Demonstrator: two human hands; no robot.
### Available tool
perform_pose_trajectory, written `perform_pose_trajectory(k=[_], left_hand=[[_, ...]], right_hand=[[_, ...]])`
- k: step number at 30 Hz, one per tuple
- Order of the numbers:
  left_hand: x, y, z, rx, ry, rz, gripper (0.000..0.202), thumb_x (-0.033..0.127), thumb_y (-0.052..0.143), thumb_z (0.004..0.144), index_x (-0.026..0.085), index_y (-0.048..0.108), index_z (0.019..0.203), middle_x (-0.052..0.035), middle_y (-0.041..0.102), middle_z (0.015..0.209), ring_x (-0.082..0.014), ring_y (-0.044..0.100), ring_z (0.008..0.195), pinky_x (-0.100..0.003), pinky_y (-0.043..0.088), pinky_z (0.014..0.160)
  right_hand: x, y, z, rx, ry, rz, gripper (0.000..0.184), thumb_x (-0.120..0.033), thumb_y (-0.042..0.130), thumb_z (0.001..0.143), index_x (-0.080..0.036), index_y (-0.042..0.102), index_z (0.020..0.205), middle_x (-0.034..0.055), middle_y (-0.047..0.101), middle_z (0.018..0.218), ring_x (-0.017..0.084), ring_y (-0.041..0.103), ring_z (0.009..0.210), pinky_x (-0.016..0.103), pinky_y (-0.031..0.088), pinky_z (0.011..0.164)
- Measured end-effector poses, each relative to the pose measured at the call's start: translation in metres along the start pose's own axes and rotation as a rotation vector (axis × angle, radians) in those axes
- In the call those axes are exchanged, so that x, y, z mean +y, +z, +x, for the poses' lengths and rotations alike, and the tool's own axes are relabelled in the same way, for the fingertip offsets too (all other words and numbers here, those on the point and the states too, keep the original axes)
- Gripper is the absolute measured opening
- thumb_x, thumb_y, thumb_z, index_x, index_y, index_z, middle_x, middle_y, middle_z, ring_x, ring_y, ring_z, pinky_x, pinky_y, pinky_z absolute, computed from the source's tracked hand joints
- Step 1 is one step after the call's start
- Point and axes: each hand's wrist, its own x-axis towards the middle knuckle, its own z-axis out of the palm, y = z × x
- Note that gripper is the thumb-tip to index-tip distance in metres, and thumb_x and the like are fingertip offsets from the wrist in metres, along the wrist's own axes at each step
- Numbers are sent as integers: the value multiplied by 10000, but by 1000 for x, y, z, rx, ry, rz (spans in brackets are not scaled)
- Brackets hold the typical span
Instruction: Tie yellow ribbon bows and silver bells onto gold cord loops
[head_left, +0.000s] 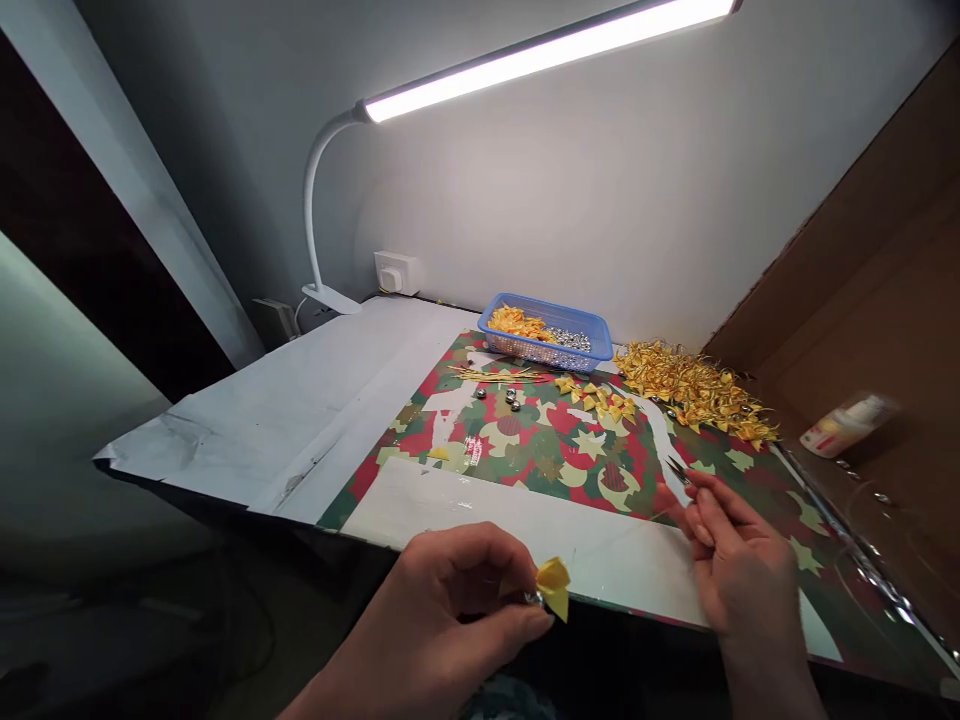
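My left hand [465,610], at the bottom middle, is closed in a pinch between thumb and forefinger on a yellow ribbon bow [553,588]. A small silver bell [534,599] sits against the bow, partly covered by the fingers. To the right, over the table's front part, my right hand [739,555] is closed around a slim pointed metal tool [679,472]. Its tip points up and left; blur hides whether it is tweezers or small scissors. A faint thin strand [660,514] reaches left from the right fingers.
A blue basket [606,352] at the back holds yellow bows and silver bells. Before it lie gold ties [499,376], several loose bells [511,397] and several bows [600,398]. A heap of finished-looking bows [682,385] lies right, near a white bottle [844,428]. A lamp [547,60] hangs above.
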Motion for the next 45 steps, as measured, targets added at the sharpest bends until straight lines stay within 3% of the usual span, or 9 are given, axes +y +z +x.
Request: perform_pose_trajectory(k=[5, 9, 12, 23, 29, 35, 38, 41, 45], left_hand=[[3, -2, -2, -81, -59, -91, 139, 141, 816, 660, 139, 677, 665, 23, 597, 612, -103, 487, 592, -222, 363, 559], [-1, 1, -2, -174, -50, -236, 159, 126, 822, 622, 155, 667, 647, 1, 630, 640, -108, 495, 573, -233, 364, 533], [-3, 0, 1, -178, -45, -216, 171, 114, 822, 634, 149, 657, 659, 6, 624, 641, -106, 500, 584, -230, 380, 550], [-13, -13, 15, -125, 178, 149, 212, 121, 692, 847, 237, 523, 900, 51, 589, 801, -137, 587, 709, -269, 505, 660], [-8, -10, 13, -132, 98, 25, 414, 77, 761, 727, 262, 614, 1068, 29, 655, 898, -169, 652, 812, -303, 536, 761], [-2, -13, 19, 279, 326, 282, 165, 285, 783, 796, 281, 737, 955, -14, 729, 1021, -235, 681, 939, -317, 557, 852], [-4, -9, 25, 186, 336, 374, 85, 330, 729, 875, 255, 756, 845, -4, 730, 840, -201, 674, 764, -274, 561, 716], [-10, 4, 28, 15, 138, 154, 255, 441, 712, 898, 230, 778, 1025, -35, 777, 913, -255, 720, 908, -333, 595, 834], [-13, 16, 28, -4, -38, -156, 344, 494, 762, 853, 183, 784, 1000, -62, 797, 948, -273, 714, 996, -371, 597, 894]], right_hand=[[-12, -9, -7, 84, -154, -124, 357, -412, 856, 720, -181, 747, 969, -73, 595, 654, 103, 714, 697, 319, 585, 961], [0, -8, -3, 54, -130, -270, 377, -446, 802, 751, -168, 746, 1000, 32, 716, 967, 161, 750, 730, 307, 618, 807], [13, -4, -1, -29, -70, -359, 420, -486, 797, 739, -155, 747, 994, 65, 737, 913, 206, 748, 746, 306, 615, 726], [-19, 38, -75, -797, -84, -454, 305, -493, 624, 912, -208, 705, 840, 8, 617, 795, 129, 550, 668, 228, 426, 600], [-12, 47, -76, -712, -99, -404, 312, -435, 631, 921, -183, 644, 737, -22, 541, 682, 111, 472, 611, 226, 377, 566], [-7, 41, -71, -538, -363, -508, 262, -354, 569, 973, -210, 602, 757, -19, 543, 697, 121, 475, 610, 240, 388, 578], [0, 40, -70, -406, -661, -631, 203, -232, 561, 974, -219, 581, 772, -28, 531, 684, 110, 456, 577, 231, 376, 560], [12, 41, -75, -362, -880, -677, 156, -146, 543, 963, -227, 596, 841, -8, 592, 746, 112, 550, 598, 223, 415, 564], [30, 43, -85, -433, -959, -697, 168, -103, 534, 960, -218, 647, 915, 23, 659, 796, 124, 632, 641, 213, 493, 607]])
